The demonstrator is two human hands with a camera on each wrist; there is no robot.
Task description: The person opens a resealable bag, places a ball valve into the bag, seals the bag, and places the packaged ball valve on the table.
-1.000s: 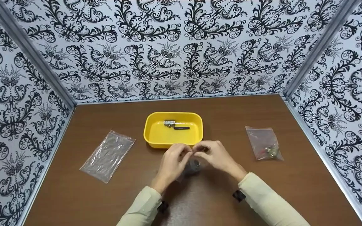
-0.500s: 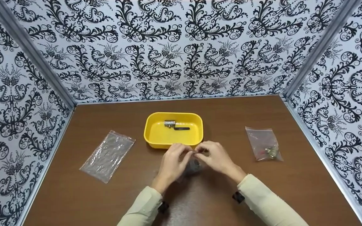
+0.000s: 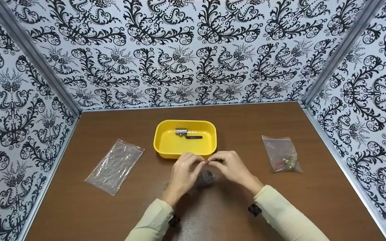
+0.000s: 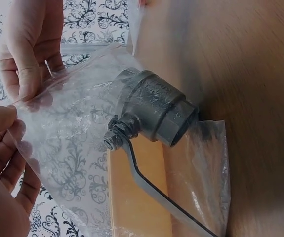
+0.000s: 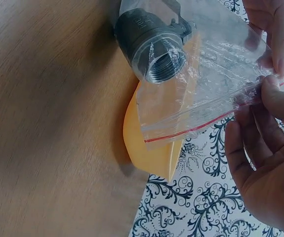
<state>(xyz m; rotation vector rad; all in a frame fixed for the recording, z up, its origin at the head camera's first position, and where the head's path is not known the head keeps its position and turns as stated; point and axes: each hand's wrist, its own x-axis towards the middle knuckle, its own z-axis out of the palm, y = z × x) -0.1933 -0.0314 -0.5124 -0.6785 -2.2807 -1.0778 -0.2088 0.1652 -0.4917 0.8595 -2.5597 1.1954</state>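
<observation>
Between my two hands hangs a clear zip-lock bag (image 5: 216, 94) with a red line along its seal. Inside it is a large grey metal ball valve (image 4: 156, 111) with a long lever, low over the table in front of the yellow tray. My left hand (image 3: 183, 172) pinches the bag's top edge between thumb and fingers. Close beside it, my right hand (image 3: 231, 167) pinches the same edge, the fingertips of both hands nearly meeting. From the head view, the hands partly cover the bag and valve. Whether the seal is open cannot be told.
A yellow tray (image 3: 161, 150) stands just beyond the hands, holding a smaller ball valve (image 3: 181, 132) with a black lever. To the left lies a flat clear bag (image 3: 115, 167). On the right is a zip-lock bag (image 3: 276, 147) with brass-coloured and red parts. Patterned walls enclose the table.
Both hands stay almost in place with the bag between them. Only the fingertips shift slightly at its top edge.
</observation>
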